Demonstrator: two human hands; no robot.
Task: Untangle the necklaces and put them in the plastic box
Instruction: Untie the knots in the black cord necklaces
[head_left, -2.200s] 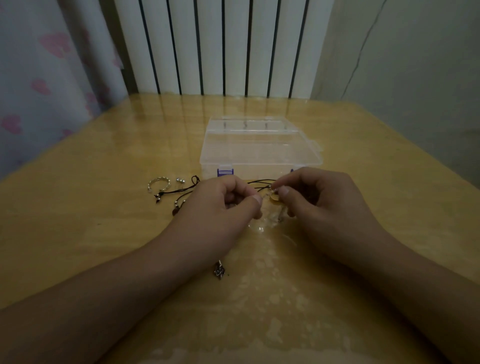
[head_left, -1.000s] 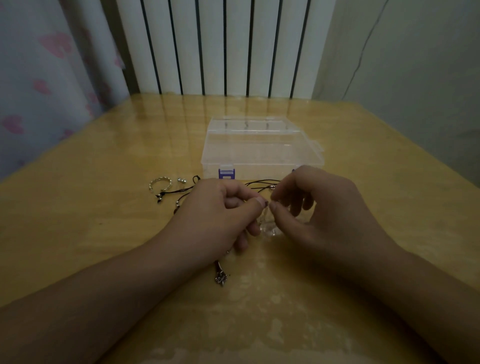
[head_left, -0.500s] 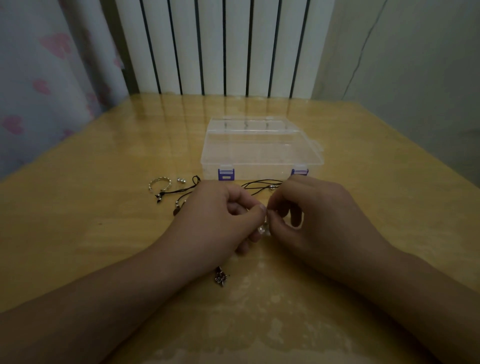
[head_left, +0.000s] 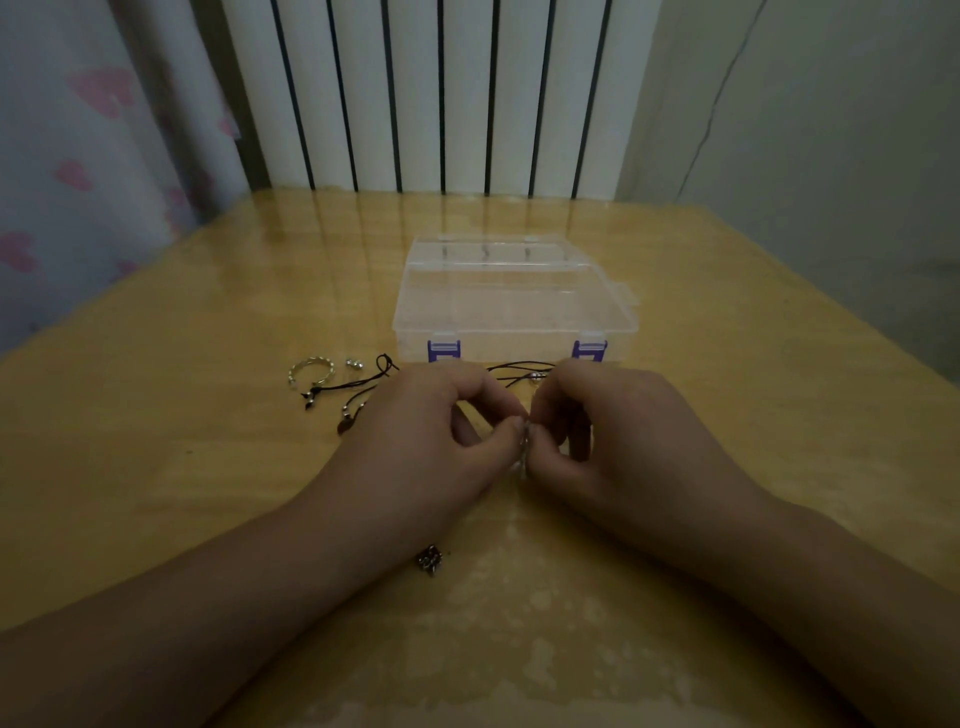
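Now | both hands' fingers pinch necklace (head_left: 524, 447) | plastic box (head_left: 511, 306) closed, contents unclear

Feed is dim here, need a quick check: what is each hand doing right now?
Left hand: fingers curled, pinching the small silvery necklace piece.
Right hand: fingers curled, pinching the same piece from the other side.

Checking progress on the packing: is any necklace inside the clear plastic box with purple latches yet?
No, the clear plastic box with purple latches sits closed and looks empty, while the black cord necklaces lie on the wooden table.
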